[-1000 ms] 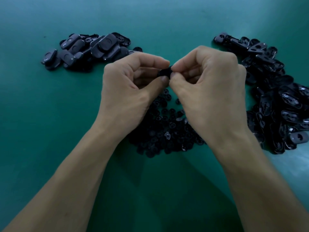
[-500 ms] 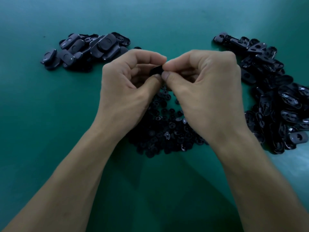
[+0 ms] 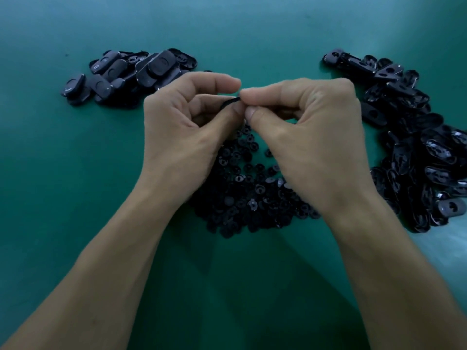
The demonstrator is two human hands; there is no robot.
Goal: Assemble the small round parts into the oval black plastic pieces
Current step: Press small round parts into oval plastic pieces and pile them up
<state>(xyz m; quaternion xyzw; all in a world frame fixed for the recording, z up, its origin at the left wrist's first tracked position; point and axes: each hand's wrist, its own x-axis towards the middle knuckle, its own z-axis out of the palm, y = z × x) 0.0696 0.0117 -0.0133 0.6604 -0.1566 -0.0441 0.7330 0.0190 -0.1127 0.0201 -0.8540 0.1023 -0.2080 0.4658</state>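
My left hand (image 3: 187,130) and my right hand (image 3: 310,132) meet above the middle of the table, fingertips together. Between them they pinch one oval black plastic piece (image 3: 228,102); only a thin dark edge of it shows, and any small round part on it is hidden by the fingers. Beneath the hands lies a heap of small round parts (image 3: 250,198). A pile of oval black pieces (image 3: 419,152) stretches along the right side. Another pile of oval pieces (image 3: 126,74) lies at the back left.
Everything sits on a green table mat (image 3: 75,198). My two forearms run from the bottom corners up to the centre and cover part of the round-parts heap. A paler strip of the mat shows at the far right edge.
Both hands drifted slightly left and back while still pinching the black piece. My right fingertips closed in over it, so less of it shows now.
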